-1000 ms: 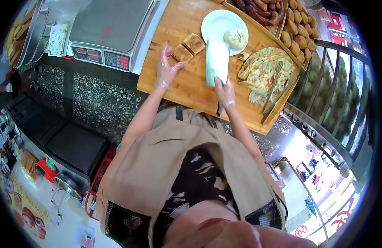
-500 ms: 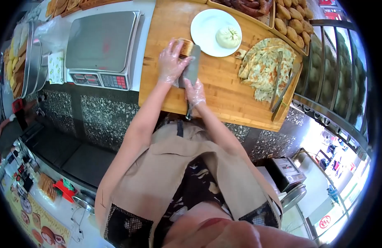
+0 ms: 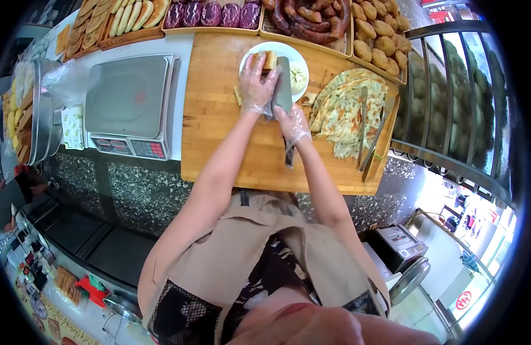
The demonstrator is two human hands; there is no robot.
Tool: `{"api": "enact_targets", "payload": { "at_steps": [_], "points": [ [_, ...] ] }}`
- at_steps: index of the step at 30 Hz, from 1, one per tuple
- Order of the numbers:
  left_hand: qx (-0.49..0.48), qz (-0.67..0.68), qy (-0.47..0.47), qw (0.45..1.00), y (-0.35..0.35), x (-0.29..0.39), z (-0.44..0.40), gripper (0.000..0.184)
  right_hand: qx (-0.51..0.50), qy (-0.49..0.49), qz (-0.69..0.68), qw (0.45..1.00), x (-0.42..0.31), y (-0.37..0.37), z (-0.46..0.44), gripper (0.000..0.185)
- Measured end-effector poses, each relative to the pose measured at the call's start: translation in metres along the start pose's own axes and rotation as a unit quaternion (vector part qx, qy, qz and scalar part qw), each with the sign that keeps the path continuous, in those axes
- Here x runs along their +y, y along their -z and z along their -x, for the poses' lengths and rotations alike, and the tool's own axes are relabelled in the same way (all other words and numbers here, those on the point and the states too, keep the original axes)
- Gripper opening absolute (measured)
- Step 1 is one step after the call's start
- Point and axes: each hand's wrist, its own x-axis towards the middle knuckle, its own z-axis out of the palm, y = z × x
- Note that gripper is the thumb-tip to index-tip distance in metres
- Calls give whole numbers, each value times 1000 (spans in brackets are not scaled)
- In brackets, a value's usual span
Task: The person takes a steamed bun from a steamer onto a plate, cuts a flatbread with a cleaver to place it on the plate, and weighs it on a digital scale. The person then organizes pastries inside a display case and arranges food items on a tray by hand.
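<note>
Both hands wear clear plastic gloves. My left hand (image 3: 258, 86) is closed around a browned, toasted bread piece (image 3: 270, 60) over the white plate (image 3: 247, 52). The cleaver's broad blade (image 3: 283, 86) stands against the bread's right side. My right hand (image 3: 292, 123) grips the cleaver near its handle, which points down toward my body. A steamed bun (image 3: 298, 77) sits on the plate's right side. Right of the plate, a pile of flatbread (image 3: 349, 106) lies on the wooden board (image 3: 219, 144), with tongs (image 3: 363, 121) on it.
A scale (image 3: 127, 95) stands left of the board. Behind the board are trays of purple rolls (image 3: 212, 14), sausages (image 3: 308, 23) and brown oval buns (image 3: 380, 43). A metal rack (image 3: 449, 109) borders the right side. Part of another person shows at the far left.
The bread has gone from the board to over the plate, between my left hand and the cleaver. My right hand has moved along with the cleaver. The view has shifted, showing more trays.
</note>
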Motion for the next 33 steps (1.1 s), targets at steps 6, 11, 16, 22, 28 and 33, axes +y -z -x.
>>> {"api": "enact_targets", "payload": {
  "at_steps": [6, 11, 16, 22, 28, 33],
  "points": [
    [-54, -72, 13, 996, -13, -17, -11, 39, 77, 35, 152, 985, -2, 47, 35, 27],
    [20, -30, 142, 989, 47, -3, 9, 33, 103, 24, 228, 968, 41, 74, 84, 27],
    [-53, 203, 352, 912, 38, -28, 39, 31, 13, 100, 372, 923, 65, 77, 112, 37],
    [-64, 3, 317, 946, 23, -29, 41, 38, 5, 185, 424, 887, 100, 60, 104, 48],
    [-83, 51, 274, 957, 3, 10, 37, 80, -18, 200, 330, 922, 89, 60, 89, 37],
    [-135, -45, 203, 969, 7, -1, 35, 84, 109, 235, 186, 948, 109, 39, 27, 19]
  ]
}}
